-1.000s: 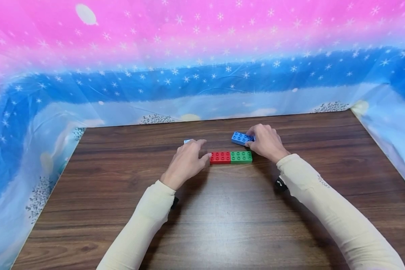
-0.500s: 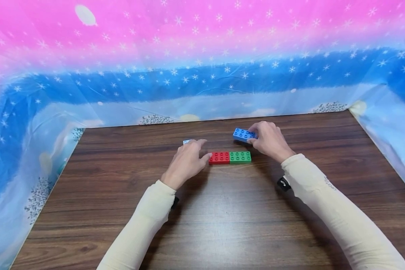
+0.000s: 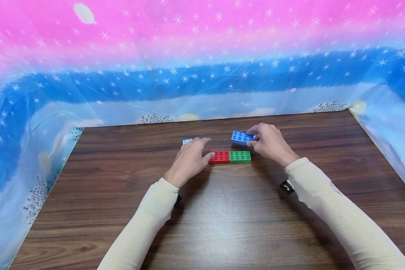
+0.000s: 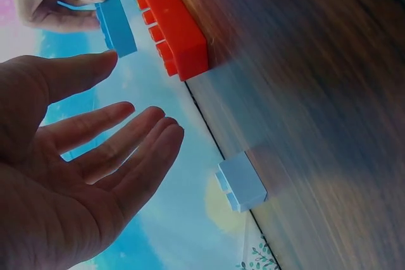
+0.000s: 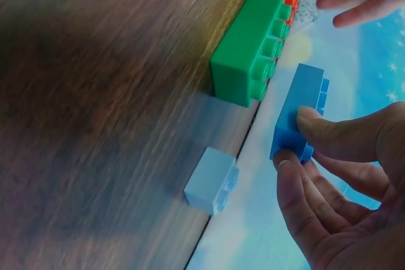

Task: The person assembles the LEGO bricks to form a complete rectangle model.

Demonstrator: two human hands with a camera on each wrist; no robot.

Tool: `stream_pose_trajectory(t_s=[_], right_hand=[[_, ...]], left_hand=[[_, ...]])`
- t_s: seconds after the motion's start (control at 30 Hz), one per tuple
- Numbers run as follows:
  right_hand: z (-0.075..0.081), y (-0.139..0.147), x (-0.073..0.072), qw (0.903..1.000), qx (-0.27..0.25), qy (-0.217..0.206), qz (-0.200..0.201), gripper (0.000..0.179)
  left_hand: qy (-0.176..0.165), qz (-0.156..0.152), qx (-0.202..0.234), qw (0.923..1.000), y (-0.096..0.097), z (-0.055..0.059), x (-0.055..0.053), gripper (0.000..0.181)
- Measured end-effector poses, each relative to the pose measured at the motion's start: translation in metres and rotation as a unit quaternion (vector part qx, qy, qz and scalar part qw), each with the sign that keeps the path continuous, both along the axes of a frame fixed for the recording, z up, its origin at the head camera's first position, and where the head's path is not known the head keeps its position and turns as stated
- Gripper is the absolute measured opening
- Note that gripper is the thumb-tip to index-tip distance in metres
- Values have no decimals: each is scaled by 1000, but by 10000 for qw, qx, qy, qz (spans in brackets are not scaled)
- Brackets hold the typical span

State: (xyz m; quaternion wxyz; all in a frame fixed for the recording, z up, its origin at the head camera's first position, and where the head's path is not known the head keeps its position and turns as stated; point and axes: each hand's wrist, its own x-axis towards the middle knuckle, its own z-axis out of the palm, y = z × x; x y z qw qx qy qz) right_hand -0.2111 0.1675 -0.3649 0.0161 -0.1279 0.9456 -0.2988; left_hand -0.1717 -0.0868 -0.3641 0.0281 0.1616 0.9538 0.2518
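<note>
A red brick and a green brick lie end to end on the table, studs up. My right hand pinches a blue eight-stud brick between thumb and fingers. In the right wrist view that blue brick appears raised off the table, apart from the green one. My left hand hovers by the red brick's left end, its fingers spread and holding nothing. Behind it a small light blue brick is partly hidden.
Another small light blue brick stands near my right hand in the right wrist view; the hand mostly hides it from the head view. The wooden table ends at a pink and blue snowflake cloth behind and at both sides.
My right hand, holding the blue brick throughout, has risen a little away and then come slightly back. The left hand has shifted slightly right. The red and green bricks stay in place.
</note>
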Motion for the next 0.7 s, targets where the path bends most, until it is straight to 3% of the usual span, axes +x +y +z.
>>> stream_pose_trajectory(t_s=[0.37,0.7], right_hand=[[2,-14,10,9992,-49,37,391,33],[2,-23,16,9976,-6,-75,684,30]], left_hand=[[133,-101,-32,9999,7,-1,-3,45],[8,-184,-20,9998,12,-4,-4,49]])
